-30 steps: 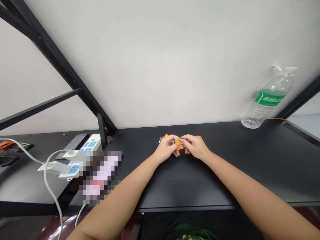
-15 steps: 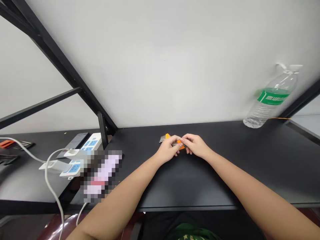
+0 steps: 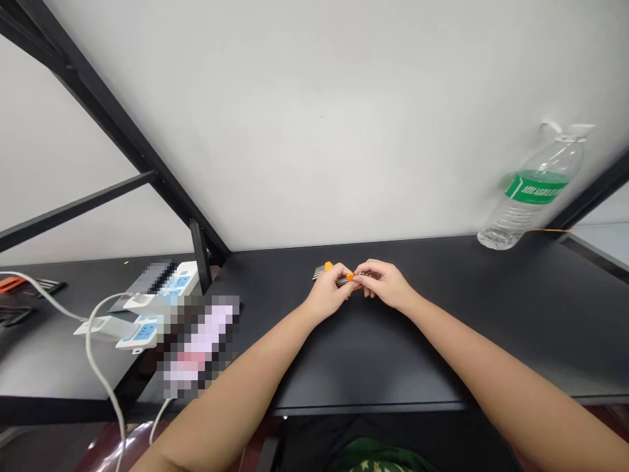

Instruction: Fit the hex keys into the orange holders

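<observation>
Near the middle of the black table, my left hand (image 3: 327, 293) is closed round a hex key set, its thumb and fingertips on an orange holder (image 3: 350, 278) with thin metal rods beside it. From behind that hand, at its far left, another orange part (image 3: 329, 266) sticks out with several parallel metal rods (image 3: 319, 271). My right hand (image 3: 386, 283) meets the left one, its thumb and fingers pinched at the right end of the set. Small metal bits show between those fingers. Most of the set is hidden by both hands.
At the back right a clear water bottle (image 3: 533, 187) with a green label stands by the wall. A white power strip (image 3: 184, 278) with cables and a blurred-out flat item (image 3: 204, 341) lie left. Beyond the black frame post (image 3: 200, 252) are more orange and metal pieces (image 3: 12, 284).
My right fingers have shifted slightly on the right end, and small metal bits now show between them. Less of the orange holder shows beneath the hands. Both arms stay nearly in place.
</observation>
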`<state>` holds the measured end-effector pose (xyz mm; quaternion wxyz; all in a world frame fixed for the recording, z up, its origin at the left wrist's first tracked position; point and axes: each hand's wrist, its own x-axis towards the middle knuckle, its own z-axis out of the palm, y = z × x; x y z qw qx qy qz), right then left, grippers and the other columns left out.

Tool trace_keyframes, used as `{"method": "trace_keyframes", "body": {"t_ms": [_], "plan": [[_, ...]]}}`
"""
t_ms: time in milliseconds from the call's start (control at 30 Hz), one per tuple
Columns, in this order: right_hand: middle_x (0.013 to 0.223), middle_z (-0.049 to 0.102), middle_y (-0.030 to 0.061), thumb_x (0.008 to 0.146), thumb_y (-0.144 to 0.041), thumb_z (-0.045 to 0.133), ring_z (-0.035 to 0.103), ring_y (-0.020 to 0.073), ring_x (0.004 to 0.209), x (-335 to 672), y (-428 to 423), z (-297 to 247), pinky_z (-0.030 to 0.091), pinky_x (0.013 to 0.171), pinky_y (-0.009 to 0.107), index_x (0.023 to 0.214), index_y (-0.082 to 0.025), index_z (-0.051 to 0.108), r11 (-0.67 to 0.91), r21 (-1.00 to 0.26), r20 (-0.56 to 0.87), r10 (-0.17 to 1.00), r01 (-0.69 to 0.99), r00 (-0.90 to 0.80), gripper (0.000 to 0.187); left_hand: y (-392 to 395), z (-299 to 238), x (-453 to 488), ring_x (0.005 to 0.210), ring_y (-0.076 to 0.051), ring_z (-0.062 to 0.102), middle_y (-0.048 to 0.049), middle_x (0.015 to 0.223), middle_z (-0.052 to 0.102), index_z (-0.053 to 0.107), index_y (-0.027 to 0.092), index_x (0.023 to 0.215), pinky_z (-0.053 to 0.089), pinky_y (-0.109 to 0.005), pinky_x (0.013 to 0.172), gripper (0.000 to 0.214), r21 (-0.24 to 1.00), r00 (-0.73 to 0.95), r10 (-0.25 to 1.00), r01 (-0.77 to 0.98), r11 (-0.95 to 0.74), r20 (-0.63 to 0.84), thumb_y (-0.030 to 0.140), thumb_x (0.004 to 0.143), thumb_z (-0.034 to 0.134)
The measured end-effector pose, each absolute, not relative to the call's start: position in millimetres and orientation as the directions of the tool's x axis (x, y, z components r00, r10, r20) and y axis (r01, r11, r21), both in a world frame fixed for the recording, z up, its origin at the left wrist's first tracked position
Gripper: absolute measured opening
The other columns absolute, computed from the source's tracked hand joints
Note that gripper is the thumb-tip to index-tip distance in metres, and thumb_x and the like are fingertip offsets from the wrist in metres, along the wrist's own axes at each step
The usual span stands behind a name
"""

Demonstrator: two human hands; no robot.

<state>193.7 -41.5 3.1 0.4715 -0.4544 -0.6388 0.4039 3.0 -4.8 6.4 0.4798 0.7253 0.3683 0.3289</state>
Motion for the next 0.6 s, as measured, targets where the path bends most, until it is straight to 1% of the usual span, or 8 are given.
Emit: {"method": "trace_keyframes", "body": {"t_ms": [133,200,267,367,433,500,567,600], "plan": [[0.092,0.063,0.0036,0.098,-0.043,0.059,0.062,0.0110,0.057,193.9,-42.3,0.7,0.053,0.053,0.027,0.095,-0.022,0.073,0.365,-0.891,0.329,0.929,0.270,-0.168,0.026,-5.1,7.5,3.3,0.064,-0.013,0.062,0.0022,0.072,0.065,0.054,0.020,0.079,0.050,-0.027,0.062,0.026,0.940,0.503,0.853,0.205,-0.272,0.137,0.037,0.084,0.072],[0.094,0.063,0.0041,0.099,-0.041,0.058,0.062,0.0114,0.059,192.8,-42.8,-0.2,0.055,0.056,0.028,0.098,-0.023,0.073,0.422,-0.854,0.382,0.906,0.304,-0.184,0.024,-4.1,6.4,2.5,0.066,-0.013,0.062,0.0024,0.073,0.064,0.054,0.020,0.078,0.050,-0.027,0.063,0.025,0.939,0.487,0.859,0.193,-0.283,0.159,0.036,0.084,0.072],[0.095,0.062,0.0046,0.099,-0.040,0.059,0.063,0.0123,0.063,191.4,-42.9,-0.8,0.056,0.060,0.028,0.099,-0.024,0.073,0.458,-0.827,0.414,0.888,0.325,-0.197,0.022,-3.1,4.8,1.2,0.066,-0.013,0.060,0.0023,0.073,0.064,0.054,0.020,0.077,0.048,-0.027,0.064,0.022,0.905,0.481,0.850,0.229,-0.358,0.214,0.034,0.085,0.069],[0.093,0.063,0.0046,0.098,-0.040,0.061,0.063,0.0138,0.067,189.1,-42.2,-1.2,0.057,0.062,0.029,0.095,-0.023,0.073,0.464,-0.826,0.434,0.886,0.321,-0.164,0.020,-2.8,3.2,0.9,0.068,-0.013,0.057,0.0010,0.077,0.065,0.057,0.020,0.078,0.047,-0.028,0.067,0.017,0.802,0.494,0.801,0.295,-0.519,0.337,0.030,0.088,0.065],[0.092,0.063,0.0049,0.098,-0.041,0.062,0.063,0.0148,0.069,188.3,-41.5,-1.6,0.056,0.062,0.029,0.092,-0.023,0.073,0.457,-0.836,0.443,0.889,0.304,-0.120,0.021,-2.8,3.2,2.0,0.070,-0.012,0.057,0.0007,0.079,0.065,0.058,0.020,0.080,0.048,-0.028,0.068,0.016,0.793,0.481,0.800,0.296,-0.532,0.358,0.030,0.088,0.066],[0.091,0.064,0.0053,0.098,-0.040,0.062,0.062,0.0158,0.071,188.4,-40.8,-2.6,0.056,0.064,0.030,0.091,-0.023,0.074,0.481,-0.817,0.475,0.874,0.317,-0.102,0.022,-2.1,4.2,2.5,0.072,-0.013,0.060,0.0010,0.080,0.064,0.058,0.019,0.082,0.050,-0.028,0.068,0.017,0.879,0.482,0.837,0.242,-0.411,0.259,0.031,0.084,0.071],[0.091,0.065,0.0055,0.099,-0.037,0.061,0.063,0.0166,0.075,189.5,-40.4,-4.0,0.055,0.068,0.031,0.093,-0.024,0.076,0.543,-0.757,0.536,0.834,0.362,-0.130,0.020,-0.3,6.1,0.7,0.074,-0.014,0.062,0.0004,0.083,0.064,0.059,0.019,0.088,0.053,-0.029,0.068,0.024,0.973,0.526,0.844,0.123,-0.197,0.104,0.031,0.078,0.078],[0.091,0.066,0.0054,0.099,-0.035,0.061,0.063,0.0168,0.077,190.4,-40.5,-4.8,0.054,0.069,0.032,0.095,-0.025,0.077,0.577,-0.722,0.567,0.810,0.382,-0.151,0.019,1.0,7.3,-1.2,0.075,-0.014,0.063,-0.0005,0.087,0.065,0.060,0.019,0.093,0.055,-0.029,0.068,0.029,0.995,0.561,0.827,0.058,-0.084,0.037,0.031,0.076,0.080]]}}
